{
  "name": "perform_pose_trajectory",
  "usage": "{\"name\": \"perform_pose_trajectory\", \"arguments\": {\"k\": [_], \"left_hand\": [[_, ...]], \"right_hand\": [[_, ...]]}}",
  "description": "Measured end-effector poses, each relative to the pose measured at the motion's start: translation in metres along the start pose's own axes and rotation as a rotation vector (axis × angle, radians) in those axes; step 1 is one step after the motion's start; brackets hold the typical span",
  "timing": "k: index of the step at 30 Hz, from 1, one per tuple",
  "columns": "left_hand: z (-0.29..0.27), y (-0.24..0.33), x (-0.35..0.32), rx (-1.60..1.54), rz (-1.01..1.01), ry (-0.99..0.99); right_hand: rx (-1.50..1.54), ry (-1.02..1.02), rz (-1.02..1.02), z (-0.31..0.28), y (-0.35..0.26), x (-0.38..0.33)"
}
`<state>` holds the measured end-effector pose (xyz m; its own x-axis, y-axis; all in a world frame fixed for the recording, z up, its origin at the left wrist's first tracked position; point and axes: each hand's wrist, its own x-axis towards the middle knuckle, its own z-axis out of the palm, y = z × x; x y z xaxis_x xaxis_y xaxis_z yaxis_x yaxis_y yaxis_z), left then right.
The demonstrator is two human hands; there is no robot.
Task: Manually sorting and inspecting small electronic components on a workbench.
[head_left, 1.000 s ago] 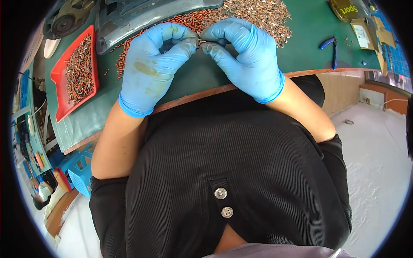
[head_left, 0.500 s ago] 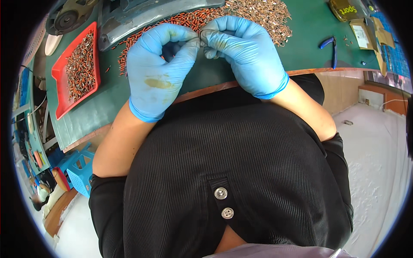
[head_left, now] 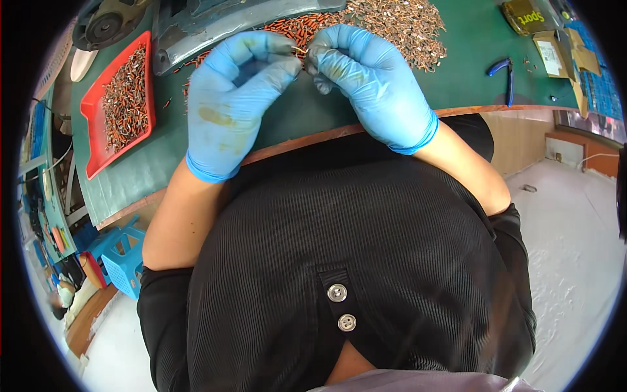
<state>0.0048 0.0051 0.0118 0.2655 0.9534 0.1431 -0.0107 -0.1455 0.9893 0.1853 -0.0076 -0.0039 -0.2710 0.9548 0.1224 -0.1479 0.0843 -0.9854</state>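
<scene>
The right hand [head_left: 386, 85]'s grip pinched a thin wire [head_left: 299, 49]; its end jutted into the left hand [head_left: 225, 108]'s parted grip.

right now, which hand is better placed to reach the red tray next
Probably the left hand: it is nearer the tray. The right hand is farther off, with the left hand between it and the tray.

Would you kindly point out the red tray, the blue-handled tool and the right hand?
Red tray [head_left: 95, 138]: head view, bare part left of its contents.
Blue-handled tool [head_left: 510, 85]: head view, one handle.
Right hand [head_left: 386, 91]: head view, gloved back.
</scene>
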Motion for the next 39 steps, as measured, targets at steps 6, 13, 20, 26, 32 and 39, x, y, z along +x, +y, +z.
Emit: {"name": "perform_pose_trajectory", "arguments": {"k": [6, 13, 20, 26, 32, 39], "left_hand": [[0.0, -0.006, -0.001, 0.01, -0.002, -0.045], [0.006, -0.005, -0.011, 0.27, 0.012, -0.022], [-0.038, 0.011, -0.019, 0.383, -0.018, 0.06], [-0.073, 0.01, -0.023, 1.121, 0.039, -0.109], [-0.084, -0.003, -0.042, 1.246, 0.245, -0.152], [-0.071, -0.018, -0.056, 1.301, 0.208, -0.079]], "right_hand": [[-0.045, 0.011, 0.042, 0.003, -0.002, -0.001], [-0.023, -0.003, 0.09, 0.001, -0.002, -0.01], [-0.68, 0.005, -0.257, -0.004, 0.009, -0.012], [-0.694, 0.052, -0.272, -0.014, 0.025, -0.006], [-0.844, -0.015, -0.384, -0.003, 0.019, -0.011], [-0.727, -0.028, -0.293, -0.017, 0.035, -0.035]]}}
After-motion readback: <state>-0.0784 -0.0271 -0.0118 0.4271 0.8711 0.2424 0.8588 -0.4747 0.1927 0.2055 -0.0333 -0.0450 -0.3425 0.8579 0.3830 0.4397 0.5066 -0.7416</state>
